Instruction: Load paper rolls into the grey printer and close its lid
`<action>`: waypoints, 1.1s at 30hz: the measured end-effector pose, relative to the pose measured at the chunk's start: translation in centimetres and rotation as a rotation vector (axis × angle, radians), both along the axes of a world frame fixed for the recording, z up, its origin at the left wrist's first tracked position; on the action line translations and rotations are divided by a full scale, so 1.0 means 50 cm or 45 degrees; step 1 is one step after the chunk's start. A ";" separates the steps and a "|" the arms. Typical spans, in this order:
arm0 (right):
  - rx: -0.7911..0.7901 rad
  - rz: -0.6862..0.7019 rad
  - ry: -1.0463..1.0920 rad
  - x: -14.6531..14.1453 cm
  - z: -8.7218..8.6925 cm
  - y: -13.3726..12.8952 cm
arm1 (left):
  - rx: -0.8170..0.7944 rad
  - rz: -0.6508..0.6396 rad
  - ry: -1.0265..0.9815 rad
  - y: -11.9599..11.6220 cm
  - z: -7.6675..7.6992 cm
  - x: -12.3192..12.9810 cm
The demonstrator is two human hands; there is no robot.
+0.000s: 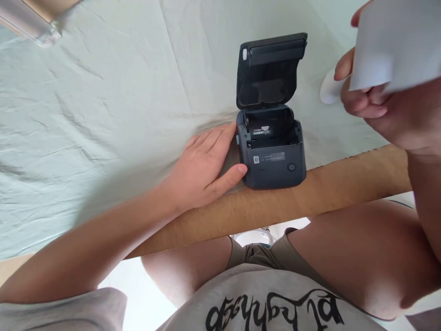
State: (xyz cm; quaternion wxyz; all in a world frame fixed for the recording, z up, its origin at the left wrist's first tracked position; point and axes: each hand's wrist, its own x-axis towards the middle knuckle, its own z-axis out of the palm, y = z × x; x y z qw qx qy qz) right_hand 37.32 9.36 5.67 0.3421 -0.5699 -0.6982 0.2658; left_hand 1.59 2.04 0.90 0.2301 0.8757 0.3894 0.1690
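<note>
A dark blue-black portable label printer (274,165) stands on the cloth near the table's front edge. Its lid (270,73) is raised, and the paper bay inside holds no roll. My left hand (208,168) lies along the printer's left side, fingers stretched out, with fingertips and thumb touching the case. At the upper right, my right hand (396,115) is raised off the table, closed around a piece of white paper (409,46). The paper hides part of this hand, and whether it belongs to a roll I cannot tell.
A pale green cloth (120,92) covers the table, leaving a bare wooden strip (275,207) at the front edge. A rounded white object (330,87) shows partly behind my right hand. Something with a clear edge (34,23) sits at the top left corner.
</note>
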 end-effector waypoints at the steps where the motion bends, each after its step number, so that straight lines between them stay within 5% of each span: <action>1: 0.002 -0.038 0.053 -0.001 -0.012 -0.002 | 0.002 -0.002 -0.002 0.000 0.000 0.001; 8: 0.172 -0.002 -0.231 -0.011 -0.041 -0.082 | 0.036 -0.008 0.081 -0.004 -0.008 -0.001; 18: 0.008 0.093 -0.525 0.075 -0.068 -0.134 | 0.005 0.070 0.043 0.013 -0.024 0.001; 22: 0.000 0.117 -0.580 0.074 -0.080 -0.138 | -0.044 0.111 0.112 0.028 -0.021 0.025; 28: -0.085 -0.071 -0.643 0.042 -0.068 -0.131 | -0.185 0.192 0.393 0.044 0.010 0.063; 33: -0.056 0.032 -0.597 0.055 -0.090 -0.108 | -0.082 0.211 0.394 0.027 0.021 0.077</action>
